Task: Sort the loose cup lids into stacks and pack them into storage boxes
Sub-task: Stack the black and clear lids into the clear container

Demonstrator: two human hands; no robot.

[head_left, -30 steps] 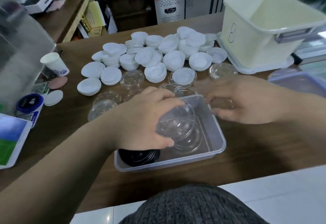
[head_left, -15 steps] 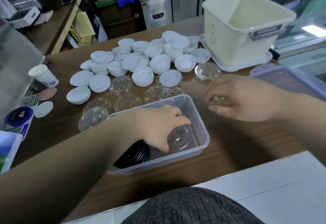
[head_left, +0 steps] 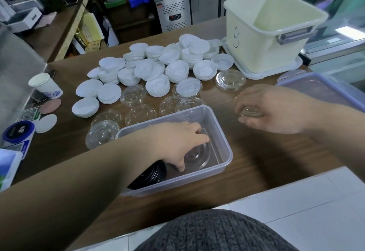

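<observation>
1. Far left, a paper cup (head_left: 46,86) stood upright on the wooden table (head_left: 256,161); a blue-topped tub (head_left: 18,134) sat nearer me.
2. White lids (head_left: 158,66) lay in low stacks across the far middle of the table, many touching.
3. Loose clear lids (head_left: 134,94) lay flat between the white ones and the clear box (head_left: 187,178).
4. The clear box sat near me, centre. A black lid stack (head_left: 152,173) leaned at its left end.
5. My left hand (head_left: 177,144) reached into the box, fingers curled over a clear lid stack (head_left: 199,155) resting on the box floor, right of the black ones. Grip was closed on that stack.
6. My right hand (head_left: 276,112) hung above the table just right of the box, pinching a few clear lids (head_left: 249,111) between thumb and fingers; the count was too blurred to tell.
7. Far right, a cream bin (head_left: 256,39) marked B stood on a white lid.
8. A blue-rimmed container (head_left: 324,88) lay at the right edge.
</observation>
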